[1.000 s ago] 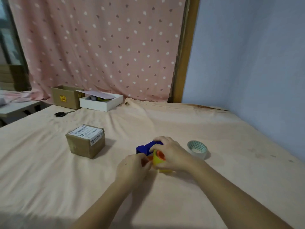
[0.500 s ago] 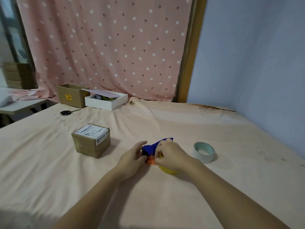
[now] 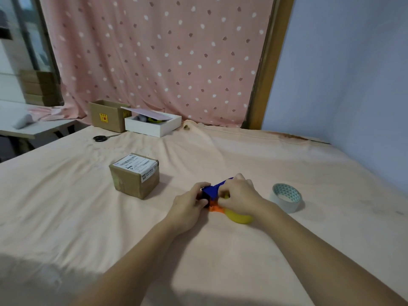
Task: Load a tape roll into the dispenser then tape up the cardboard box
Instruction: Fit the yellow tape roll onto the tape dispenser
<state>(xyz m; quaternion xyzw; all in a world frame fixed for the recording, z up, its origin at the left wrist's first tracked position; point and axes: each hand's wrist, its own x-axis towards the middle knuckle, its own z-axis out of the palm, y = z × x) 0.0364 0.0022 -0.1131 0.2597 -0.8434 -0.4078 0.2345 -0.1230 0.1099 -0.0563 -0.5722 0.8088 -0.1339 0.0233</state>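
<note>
Both hands on the dispenser, roll going in, box not taped yet.

My left hand point(image 3: 187, 205) is curled round the blue end of the dispenser point(image 3: 213, 191), fingers closed on it; my right hand point(image 3: 239, 195) is closed over its top and, I think, on the yellow tape roll point(image 3: 239, 218) peeking out under the palm, tho I can't see exactly what the fingertips pinch. All of it rests on the pink-sheeted table point(image 3: 88, 217), centre, w/ orange plastic point(image 3: 215, 208) showing betw. the hands. Dispenser looks like light stiff plastic; best held by the blue body. Roll prob. light, rigid core, smooth sides; hold by the rim. Spare patterned roll point(image 3: 287, 197) lies just beside my right wrist. Cardboard box point(image 3: 134, 175) sits well apart to the left, small, likely light.
</note>
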